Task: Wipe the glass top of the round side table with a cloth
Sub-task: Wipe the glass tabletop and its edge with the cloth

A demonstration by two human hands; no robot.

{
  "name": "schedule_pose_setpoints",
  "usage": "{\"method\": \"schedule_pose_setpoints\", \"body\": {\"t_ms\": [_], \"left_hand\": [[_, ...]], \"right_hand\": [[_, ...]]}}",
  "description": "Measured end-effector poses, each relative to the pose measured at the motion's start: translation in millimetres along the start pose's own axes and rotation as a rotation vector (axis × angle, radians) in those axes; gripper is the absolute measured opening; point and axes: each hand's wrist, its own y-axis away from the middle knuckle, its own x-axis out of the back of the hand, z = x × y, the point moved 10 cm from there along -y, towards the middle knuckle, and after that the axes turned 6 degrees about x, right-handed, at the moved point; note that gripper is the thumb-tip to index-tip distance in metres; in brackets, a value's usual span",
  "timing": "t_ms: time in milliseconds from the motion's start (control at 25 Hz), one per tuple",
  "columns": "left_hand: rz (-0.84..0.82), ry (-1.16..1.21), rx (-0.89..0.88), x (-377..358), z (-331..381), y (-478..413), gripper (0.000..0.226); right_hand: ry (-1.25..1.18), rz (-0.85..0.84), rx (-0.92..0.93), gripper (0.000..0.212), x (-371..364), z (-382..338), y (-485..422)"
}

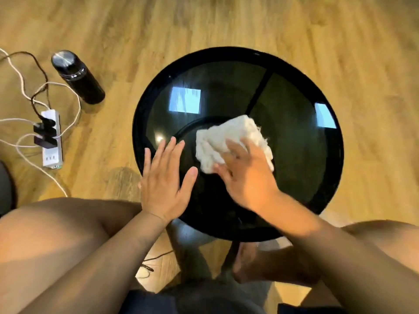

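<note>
A round side table with a dark glass top [294,137] and a black rim stands right in front of me on the wooden floor. A crumpled white cloth [229,139] lies near the middle of the glass. My right hand [247,175] presses flat on the near part of the cloth, fingers spread over it, and looks blurred. My left hand [166,180] lies flat on the glass at the table's near-left edge, fingers apart, holding nothing. Bright rectangular reflections show on the glass.
A black bottle [78,77] lies on the floor to the left. Closer to me on the left is a white power strip [51,138] with plugs and several trailing cables. My bare knees flank the table, and a foot shows beneath it.
</note>
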Motion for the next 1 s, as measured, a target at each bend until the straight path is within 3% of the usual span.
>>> {"method": "schedule_pose_setpoints", "body": {"t_ms": [80,200,320,400,520,600,680,800,880,1000], "left_hand": [[0.022,-0.004,0.003,1.4,-0.4,-0.4,0.062],[0.051,-0.017,-0.005,4.1,1.6,1.8,0.060],[0.064,0.088,0.004,13.1,0.9,5.0,0.060],[0.125,0.270,0.113,29.2,-7.6,6.1,0.057],[0.211,0.417,0.337,48.2,-34.5,8.9,0.053],[0.230,0.466,0.440,51.8,-51.7,9.9,0.053],[0.206,0.527,0.488,45.1,-63.0,8.7,0.054],[0.131,0.634,0.451,29.4,-59.1,-0.3,0.058],[0.098,0.654,0.448,20.1,-56.1,-7.8,0.058],[0.081,0.763,0.489,11.0,-63.5,-13.4,0.063]], "right_hand": [[-0.049,-0.065,-0.031,0.042,-9.3,-45.8,89.0],[-0.097,-0.228,-0.142,0.044,-27.3,-61.3,147.4],[-0.424,0.023,-0.182,0.055,18.2,-53.1,139.6],[-0.713,0.219,-0.259,0.047,53.6,-27.4,142.0],[-0.817,0.523,-0.386,0.036,110.2,36.6,143.0],[-0.710,0.499,-0.527,0.043,118.7,86.0,134.2],[-0.414,0.334,-0.624,0.059,98.3,120.1,131.2],[0.002,-0.041,-0.497,0.073,25.2,110.3,120.5],[0.102,-0.072,-0.499,0.077,-0.4,98.1,112.5],[0.065,0.032,-0.524,0.073,-2.9,71.6,96.9]]}}
